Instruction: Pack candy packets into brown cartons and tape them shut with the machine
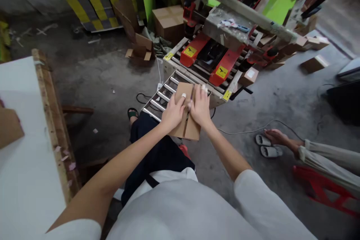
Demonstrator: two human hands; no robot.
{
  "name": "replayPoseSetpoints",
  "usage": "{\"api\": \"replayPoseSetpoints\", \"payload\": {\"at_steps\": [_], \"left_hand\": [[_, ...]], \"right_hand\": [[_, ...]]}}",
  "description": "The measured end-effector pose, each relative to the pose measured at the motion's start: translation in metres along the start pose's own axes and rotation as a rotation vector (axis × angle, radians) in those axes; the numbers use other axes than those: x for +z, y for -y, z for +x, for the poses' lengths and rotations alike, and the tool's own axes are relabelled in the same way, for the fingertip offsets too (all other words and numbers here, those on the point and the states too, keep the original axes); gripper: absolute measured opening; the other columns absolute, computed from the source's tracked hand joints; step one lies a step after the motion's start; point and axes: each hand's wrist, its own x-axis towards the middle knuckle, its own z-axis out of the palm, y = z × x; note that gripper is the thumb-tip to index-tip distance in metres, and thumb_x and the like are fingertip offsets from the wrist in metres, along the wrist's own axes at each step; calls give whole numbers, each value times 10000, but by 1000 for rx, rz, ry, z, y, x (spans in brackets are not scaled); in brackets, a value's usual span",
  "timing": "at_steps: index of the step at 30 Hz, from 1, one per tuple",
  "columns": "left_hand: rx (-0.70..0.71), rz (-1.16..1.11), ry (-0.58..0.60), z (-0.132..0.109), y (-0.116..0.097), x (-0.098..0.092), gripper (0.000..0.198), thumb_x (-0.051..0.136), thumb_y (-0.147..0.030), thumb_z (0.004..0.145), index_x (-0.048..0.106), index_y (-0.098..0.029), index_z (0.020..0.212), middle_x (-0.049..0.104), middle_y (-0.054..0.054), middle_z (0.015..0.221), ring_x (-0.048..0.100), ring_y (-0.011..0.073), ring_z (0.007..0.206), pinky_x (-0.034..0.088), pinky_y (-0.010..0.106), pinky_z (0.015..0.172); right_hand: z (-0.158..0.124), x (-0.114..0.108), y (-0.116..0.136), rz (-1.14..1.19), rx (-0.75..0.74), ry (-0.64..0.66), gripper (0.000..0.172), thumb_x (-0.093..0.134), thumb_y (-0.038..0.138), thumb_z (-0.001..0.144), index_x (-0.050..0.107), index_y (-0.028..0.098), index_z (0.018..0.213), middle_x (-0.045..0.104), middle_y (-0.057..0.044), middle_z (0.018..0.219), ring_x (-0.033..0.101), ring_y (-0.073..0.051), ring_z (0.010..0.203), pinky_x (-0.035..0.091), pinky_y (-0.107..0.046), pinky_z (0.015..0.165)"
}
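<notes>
A small brown cardboard box [192, 129] rests on the metal rollers [154, 104] at the near end of the conveyor, its top flaps meeting along a dark seam. My left hand [173, 111] lies on the left flap with the fingers stretched out. On the right flap, my right hand [200, 105] presses down, also with extended fingers. White coverings show on some of my fingertips. Just beyond the box stands the box-sealing machine [215, 50], with red side belts and yellow warning labels.
To the left is a white-topped table [25, 150] with a wooden edge and a cardboard piece. Cartons [168, 22] stand behind the conveyor. At right, a seated person's legs [323, 153], grey slippers [270, 151], a red stool [323, 187] and a floor cable [247, 132] are visible.
</notes>
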Motion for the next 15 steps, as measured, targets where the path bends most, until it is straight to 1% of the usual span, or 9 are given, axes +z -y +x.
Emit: {"api": "replayPoseSetpoints", "payload": {"at_steps": [2, 4, 6, 7, 9, 11, 13, 15], "left_hand": [[6, -66, -8, -2, 7, 2, 476, 440, -343, 1031, 489, -265, 1498, 342, 159, 1592, 393, 360, 1472, 435, 544, 1152], [14, -134, -16, 1, 14, 5, 466, 454, -348, 1027, 511, -262, 1481, 354, 151, 1582, 389, 348, 1477, 411, 533, 1177], [29, -202, -25, 9, 19, 9, 459, 460, -347, 1024, 527, -248, 1467, 359, 148, 1580, 381, 334, 1483, 376, 521, 1206], [39, -235, -30, 14, 21, 10, 455, 459, -342, 1023, 532, -237, 1460, 370, 149, 1575, 379, 324, 1486, 358, 512, 1220], [50, -291, -52, 23, 26, 11, 463, 468, -329, 1017, 525, -198, 1458, 410, 168, 1550, 390, 308, 1480, 329, 496, 1240], [44, -332, -101, 23, 32, 9, 500, 509, -325, 996, 496, -154, 1466, 450, 201, 1515, 403, 305, 1467, 331, 493, 1238], [12, -386, -140, 6, 44, 5, 554, 559, -342, 967, 464, -152, 1479, 478, 209, 1491, 445, 303, 1432, 409, 487, 1186], [-45, -467, -133, -24, 60, -3, 574, 595, -367, 936, 474, -185, 1467, 503, 191, 1471, 519, 295, 1362, 524, 453, 1066]], "right_hand": [[-37, 0, 8, -38, -144, 78, 859, 389, 590, 973, 152, 101, 1637, 119, -237, 1687, 131, -419, 1560, 242, -693, 1175], [-70, -1, 14, -70, -270, 128, 1000, 496, 715, 890, 188, 122, 1633, 109, -251, 1685, 129, -449, 1552, 220, -738, 1154], [-86, -3, 16, -102, -319, 148, 1080, 585, 744, 831, 212, 116, 1627, 113, -268, 1678, 144, -460, 1543, 216, -750, 1145], [-86, -4, 17, -117, -323, 153, 1087, 618, 730, 821, 220, 115, 1624, 117, -270, 1676, 150, -459, 1541, 219, -748, 1145], [-73, -3, 16, -136, -309, 155, 1057, 646, 681, 831, 227, 117, 1621, 120, -265, 1678, 152, -451, 1541, 226, -738, 1148], [-45, 1, 13, -137, -278, 141, 1011, 628, 651, 858, 230, 115, 1618, 124, -264, 1677, 148, -452, 1540, 230, -739, 1143], [-6, 6, 3, -129, -223, 104, 980, 601, 647, 876, 235, 111, 1612, 130, -273, 1672, 146, -467, 1534, 235, -754, 1126], [41, 7, -16, -114, -140, 59, 976, 613, 649, 869, 251, 115, 1601, 148, -286, 1661, 156, -484, 1521, 260, -774, 1096]]}}
